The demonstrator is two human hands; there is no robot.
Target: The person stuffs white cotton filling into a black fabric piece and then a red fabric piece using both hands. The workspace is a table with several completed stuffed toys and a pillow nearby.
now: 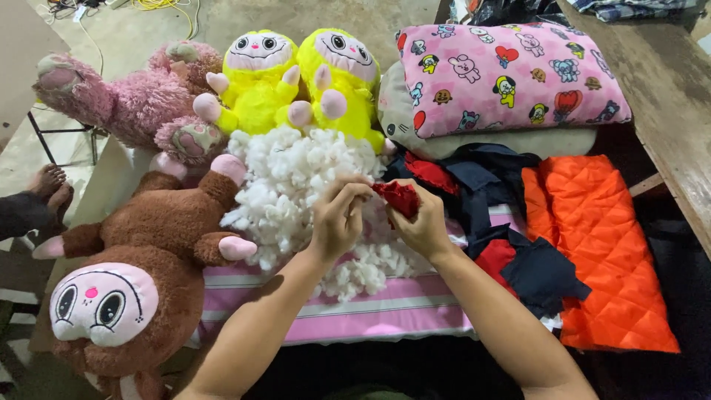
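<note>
The small red fabric piece (400,197) is mostly wrapped by the fingers of the right hand (422,226), so its full shape cannot be told. The left hand (337,218) covers part of the white stuffing pile (292,185). The brown plush toy (141,274) is cut off at the bottom edge. A grey cushion (511,142) lies largely hidden under the pink patterned pillow (511,78). At the left edge, another person's bare feet (50,187) show, the rest out of frame.

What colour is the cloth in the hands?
Red cloth, held by both hands; seen in the head view.
</note>
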